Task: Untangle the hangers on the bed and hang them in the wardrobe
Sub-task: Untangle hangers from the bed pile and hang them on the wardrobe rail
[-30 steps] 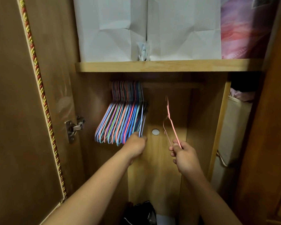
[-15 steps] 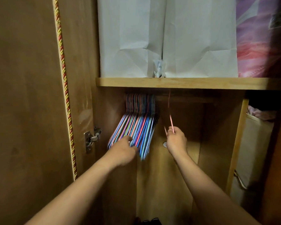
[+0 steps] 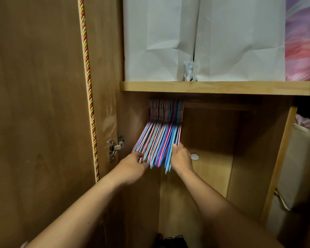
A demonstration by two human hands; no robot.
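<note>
Right hand (image 3: 182, 158) moved to hangers (image 3: 159, 140), fingers gripping | left hand (image 3: 132, 165) still gripping bundle

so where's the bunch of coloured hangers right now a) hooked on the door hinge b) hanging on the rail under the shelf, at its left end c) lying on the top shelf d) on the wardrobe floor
b: the coloured hangers hang from the rail just beneath the wooden shelf, bunched at its left end, with the left hand and right hand at their lower ends.
</note>
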